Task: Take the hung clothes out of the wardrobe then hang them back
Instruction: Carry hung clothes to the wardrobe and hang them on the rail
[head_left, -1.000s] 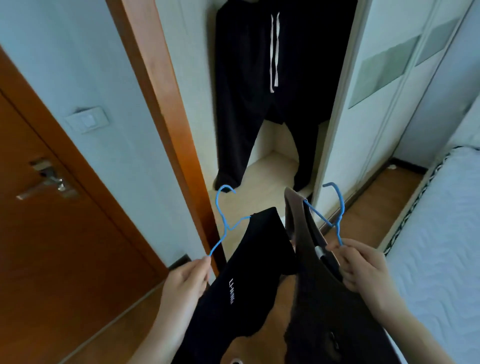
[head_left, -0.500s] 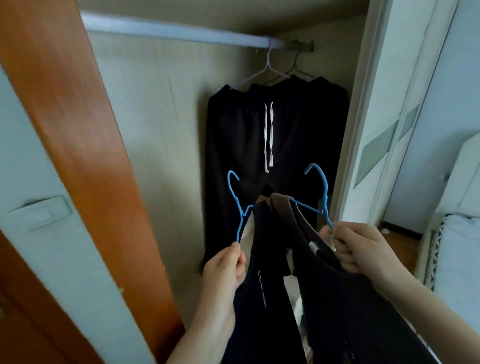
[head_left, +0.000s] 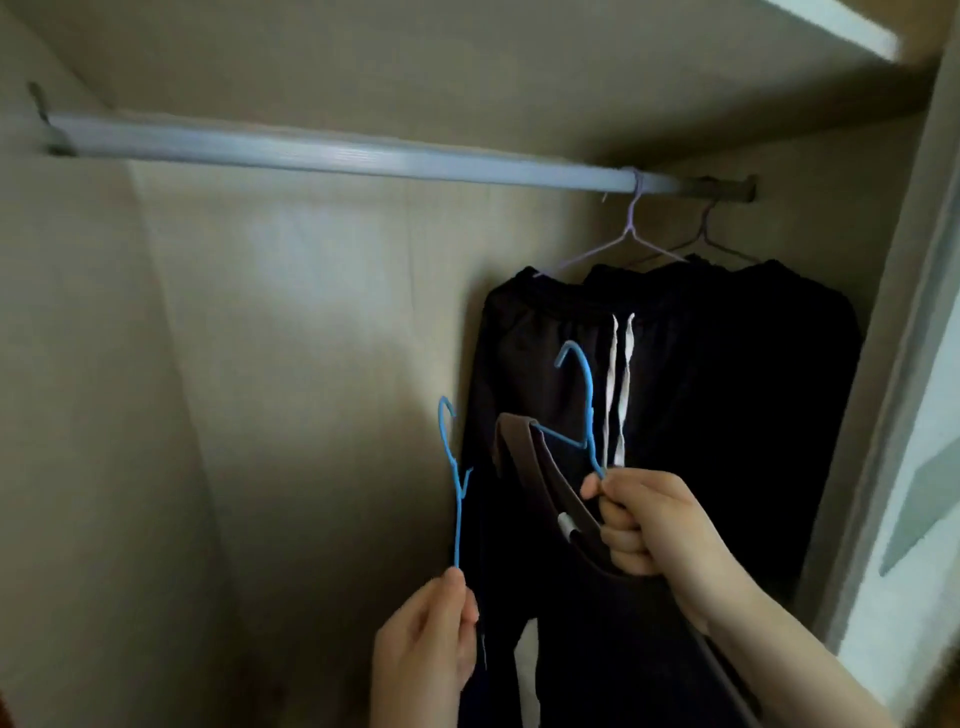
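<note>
I face into the open wardrobe. My left hand (head_left: 426, 649) pinches the lower end of a blue wire hanger (head_left: 457, 483) that carries a black garment (head_left: 498, 597) hanging down. My right hand (head_left: 649, 525) grips a second blue hanger (head_left: 584, 410) together with a dark brown garment (head_left: 540, 467). Both hooks point up, well below the grey rail (head_left: 322, 153). On the rail's right end hang black drawstring trousers (head_left: 675, 415) on a pale wire hanger (head_left: 623, 244), with another dark garment behind them.
The rail's left and middle stretch carries nothing. The wardrobe's beige back wall (head_left: 285, 364) is close ahead. A white door frame (head_left: 904, 415) bounds the right side, and a shelf underside runs overhead.
My view has swung upward into the wardrobe, so the rail fills the top. Both hands have lifted their hangers and garments higher, closer to the hanging trousers.
</note>
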